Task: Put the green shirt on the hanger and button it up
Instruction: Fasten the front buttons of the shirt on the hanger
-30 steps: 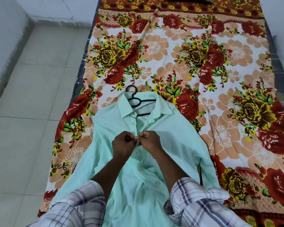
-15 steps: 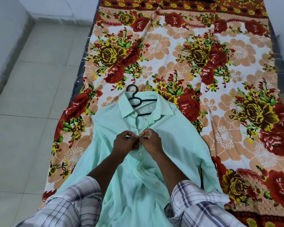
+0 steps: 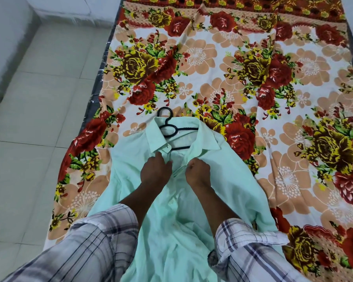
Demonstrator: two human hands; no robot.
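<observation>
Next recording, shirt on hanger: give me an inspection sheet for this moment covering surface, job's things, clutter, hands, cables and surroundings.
Surface: floral red-and-peach bedsheet, lightly creased.
Job's things: mint-green collared shirt lying flat; black plastic hanger inside its collar, hook sticking out above; upper front open.
Clutter: nothing seen.
Hands: left hand and right hand apart, each pinching a front edge below the collar.
Cables: nothing seen.
Surroundings: pale tiled floor at left.

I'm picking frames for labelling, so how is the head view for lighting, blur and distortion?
Head view: soft, even light, no glare or hard shadows; the pale green button-up shirt, thin black hanger and both hands (left, right) are fairly sharp; the plaid sleeves at the bottom are smeared; wide-angle bending curves the tiled floor lines.
</observation>
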